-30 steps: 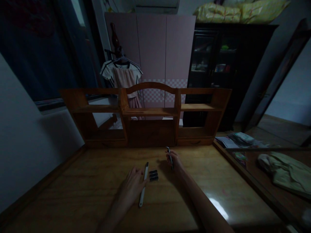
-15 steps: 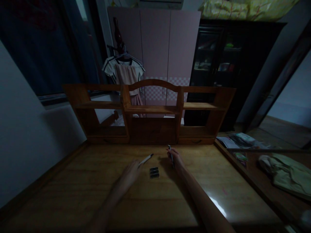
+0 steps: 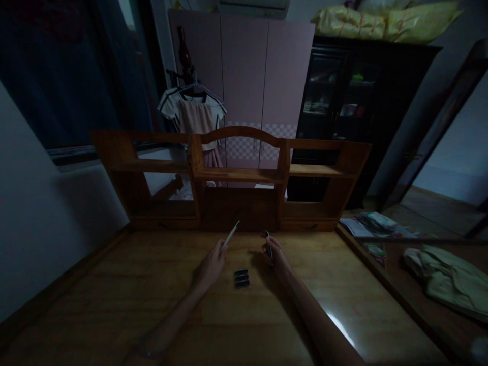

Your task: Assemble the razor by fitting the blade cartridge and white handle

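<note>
A slim white stick with a dark tip (image 3: 230,236) slants up and away from my left hand (image 3: 214,262), whose fingers are closed round its near end. My right hand (image 3: 277,256) grips a narrow dark tool with a shiny bent top (image 3: 269,245); its exact kind is too dim to make out. Between and just below the hands, a small group of dark oblong pieces (image 3: 241,278) lies in a stack of rows on the wooden desk (image 3: 229,325). Neither hand touches these pieces.
A wooden shelf unit (image 3: 240,175) with open compartments and drawers rises along the desk's far edge. At the left stands a white wall (image 3: 26,223). Beyond the desk's right edge lie papers (image 3: 358,227) and a pale green cloth bag (image 3: 450,277).
My left hand has moved slightly away from me and tilted the white stick more steeply upward. My right hand keeps its grip, nearly still. The view has shifted a little.
</note>
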Tool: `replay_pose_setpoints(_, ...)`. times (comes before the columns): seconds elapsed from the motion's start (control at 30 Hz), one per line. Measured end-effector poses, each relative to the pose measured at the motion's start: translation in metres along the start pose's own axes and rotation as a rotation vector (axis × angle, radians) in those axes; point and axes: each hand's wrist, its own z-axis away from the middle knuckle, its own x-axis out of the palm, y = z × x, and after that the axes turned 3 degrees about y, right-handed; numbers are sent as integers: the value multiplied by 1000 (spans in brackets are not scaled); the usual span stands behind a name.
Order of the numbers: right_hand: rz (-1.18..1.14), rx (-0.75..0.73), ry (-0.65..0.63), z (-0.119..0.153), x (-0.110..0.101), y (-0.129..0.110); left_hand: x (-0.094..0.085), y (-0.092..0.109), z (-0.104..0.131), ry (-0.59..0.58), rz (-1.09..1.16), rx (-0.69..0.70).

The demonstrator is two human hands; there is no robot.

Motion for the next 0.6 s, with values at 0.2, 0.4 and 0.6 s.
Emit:
replay_pose_setpoints(0.2, -10, 70, -22, -1, 2, 1, 9, -19, -1, -22, 42, -77)
replay_pose_setpoints(0.4, 27, 55, 21, 1, 6, 3, 7, -14, -2, -22, 116, 21)
replay_pose_setpoints(0.6, 53, 118, -99, 15, 15, -5, 5, 17, 5, -91, 150, 226)
